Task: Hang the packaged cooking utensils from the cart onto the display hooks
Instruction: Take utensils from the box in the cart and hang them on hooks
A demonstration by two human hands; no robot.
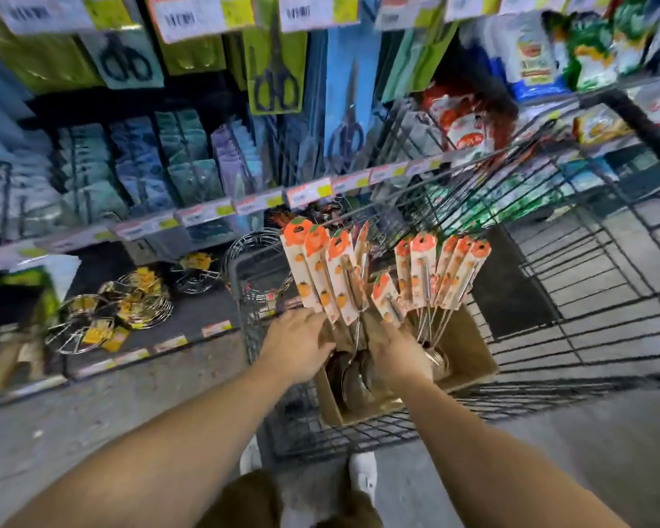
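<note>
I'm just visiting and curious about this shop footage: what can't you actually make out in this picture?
- Head view: fingertips of the left hand and right hand, hidden among the packaged utensils in the cardboard box; grip unclear.
- Print on the price tags: blurred by motion.
- Empty display hooks: none discernible in the blur.
- Cart: far end cut off by the right edge.

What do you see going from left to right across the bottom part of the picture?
Wire racks on the low shelf → left hand → left bunch of orange-carded utensils → right hand → right bunch of utensils → cart's wire side.
</note>
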